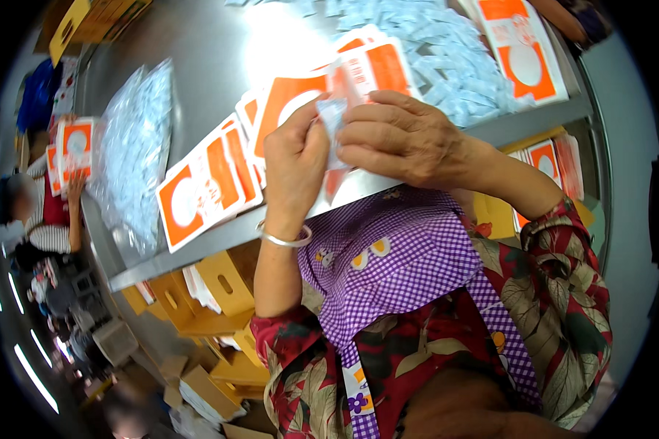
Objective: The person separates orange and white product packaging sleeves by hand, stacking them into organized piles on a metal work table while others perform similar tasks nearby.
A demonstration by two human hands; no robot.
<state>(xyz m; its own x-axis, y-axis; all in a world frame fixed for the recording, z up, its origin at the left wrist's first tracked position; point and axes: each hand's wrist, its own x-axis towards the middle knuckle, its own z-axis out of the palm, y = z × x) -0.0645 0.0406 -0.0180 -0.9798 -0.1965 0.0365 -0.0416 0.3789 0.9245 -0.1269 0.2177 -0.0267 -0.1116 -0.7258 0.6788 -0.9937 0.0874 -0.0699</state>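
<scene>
Close above the table edge, my two hands meet over an orange-and-white printed bag (pixel 335 184), seen almost edge-on and partly hidden. My left hand (pixel 294 151), with a bangle at the wrist, grips the bag's near side. A small light-blue packet (pixel 332 112) sits between the hands, and the curled fingers of my right hand (pixel 401 137) pinch it against the bag. Which part of the packet is inside the bag is not clear. Beneath and behind lie fanned orange-and-white bags (pixel 285 99), with another overlapping stack (pixel 200 192) to the left.
Loose blue packets (pixel 450 71) spread over the metal table (pixel 208 33) at right. Another bag stack (pixel 521 55) borders them. A clear plastic sack of packets (pixel 137 159) lies at left. Yellow cartons (pixel 225 280) sit below the tabletop. A co-worker (pixel 49 214) handles bags beyond the left end.
</scene>
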